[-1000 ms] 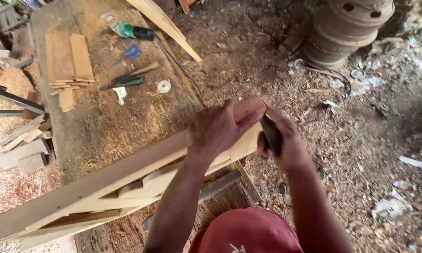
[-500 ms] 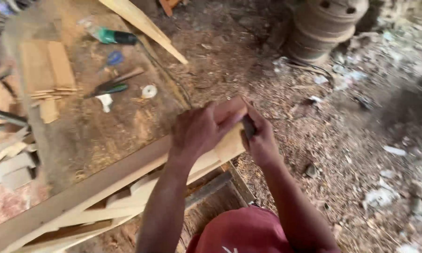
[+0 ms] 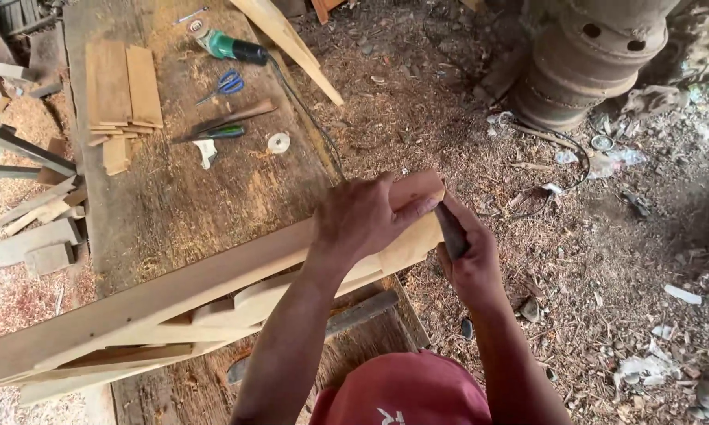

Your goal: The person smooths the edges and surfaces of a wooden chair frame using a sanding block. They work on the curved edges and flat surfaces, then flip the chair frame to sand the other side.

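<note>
Two hands' fingers [image 3: 413, 211] at wooden frame [image 3: 213, 291] end, dark tool [image 3: 451, 230] alongside.

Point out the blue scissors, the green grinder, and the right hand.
blue scissors [image 3: 228, 83], head view, on the handles.
green grinder [image 3: 230, 46], head view, on its green body.
right hand [image 3: 471, 264], head view, middle of the hand's back.

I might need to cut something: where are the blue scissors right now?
The blue scissors lie on the workbench at the upper left of the head view, just below the green power tool and right of the stacked wooden slats.
</note>
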